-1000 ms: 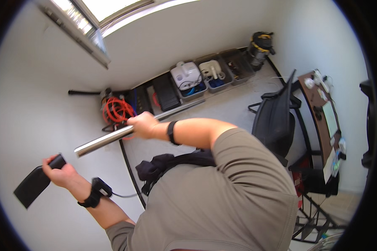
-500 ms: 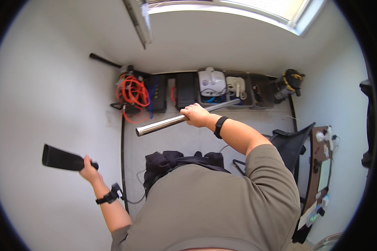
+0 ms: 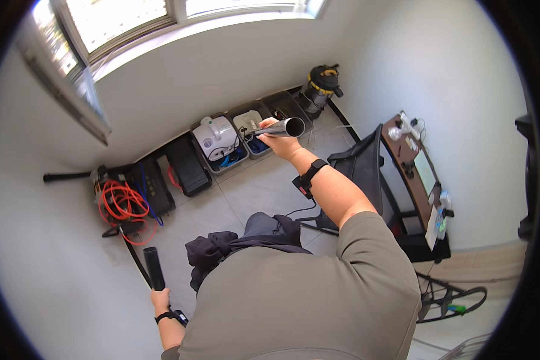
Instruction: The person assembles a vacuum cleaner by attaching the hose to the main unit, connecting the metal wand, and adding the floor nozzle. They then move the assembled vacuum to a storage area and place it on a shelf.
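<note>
My left hand (image 3: 160,299), low on the left, is closed around the narrow end of a black plastic nozzle (image 3: 153,267), whose wider end points up and away from me. Ahead and slightly right, my right hand (image 3: 282,146) grips a shiny metal tube (image 3: 277,129). The tube's open round end faces back toward me, and its other end points away over the storage bins. Nozzle and tube are well apart. Part of my right fingers is hidden behind the tube.
Along the far wall are a white machine (image 3: 212,137) in a grey bin, a black case (image 3: 188,166), a coiled orange hose (image 3: 123,201) and a black-and-yellow vacuum cleaner (image 3: 319,93). A dark chair (image 3: 360,171) and cluttered brown desk (image 3: 405,157) stand at right. An open window sash (image 3: 63,84) juts out upper left.
My view has turned to the right. The metal tube has swung from lying sideways to pointing away from me. My left hand has brought the nozzle closer and turned it upright.
</note>
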Tool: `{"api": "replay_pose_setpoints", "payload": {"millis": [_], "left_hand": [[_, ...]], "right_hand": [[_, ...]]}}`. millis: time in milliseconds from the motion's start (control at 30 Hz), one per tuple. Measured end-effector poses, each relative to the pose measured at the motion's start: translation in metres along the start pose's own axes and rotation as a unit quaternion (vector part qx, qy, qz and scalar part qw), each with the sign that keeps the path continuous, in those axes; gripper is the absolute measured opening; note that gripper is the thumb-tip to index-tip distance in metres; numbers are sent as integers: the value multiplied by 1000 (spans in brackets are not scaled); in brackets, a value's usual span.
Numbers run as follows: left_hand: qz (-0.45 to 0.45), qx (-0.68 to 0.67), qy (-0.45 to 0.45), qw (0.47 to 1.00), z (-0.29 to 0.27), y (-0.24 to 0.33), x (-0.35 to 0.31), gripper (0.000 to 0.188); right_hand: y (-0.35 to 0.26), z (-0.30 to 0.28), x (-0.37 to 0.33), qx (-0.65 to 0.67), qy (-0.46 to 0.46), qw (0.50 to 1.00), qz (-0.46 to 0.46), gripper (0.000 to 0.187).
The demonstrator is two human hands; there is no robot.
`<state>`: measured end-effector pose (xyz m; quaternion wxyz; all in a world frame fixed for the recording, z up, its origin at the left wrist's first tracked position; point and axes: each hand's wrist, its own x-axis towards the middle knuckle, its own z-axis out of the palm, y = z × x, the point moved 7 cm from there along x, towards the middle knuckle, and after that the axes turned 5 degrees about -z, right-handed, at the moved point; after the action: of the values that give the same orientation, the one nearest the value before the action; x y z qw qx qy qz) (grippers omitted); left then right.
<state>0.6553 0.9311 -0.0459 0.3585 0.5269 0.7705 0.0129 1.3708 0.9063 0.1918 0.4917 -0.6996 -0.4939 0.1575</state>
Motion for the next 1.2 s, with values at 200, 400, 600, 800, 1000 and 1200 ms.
{"api": "replay_pose_setpoints", "payload": {"millis": [200,400,600,800,1000,1200], "left_hand": [[52,-2,-52,997,45,173,-11,27],[76,122,-98,985,107,317,-21,39],[138,43,-127,981,153,442,-33,42],[187,127,-96,969,176,489,-13,44],[83,77,-135,984,214,510,47,41],[104,114,-170,973,248,577,83,38]], "right_hand": [[76,-98,10,-92,156,983,-30,23],[191,-207,49,-15,212,965,155,22],[232,-279,96,119,256,931,232,26],[246,-332,143,224,319,897,210,14],[263,-376,183,225,394,859,235,9],[247,-491,199,178,498,831,174,9]]}}
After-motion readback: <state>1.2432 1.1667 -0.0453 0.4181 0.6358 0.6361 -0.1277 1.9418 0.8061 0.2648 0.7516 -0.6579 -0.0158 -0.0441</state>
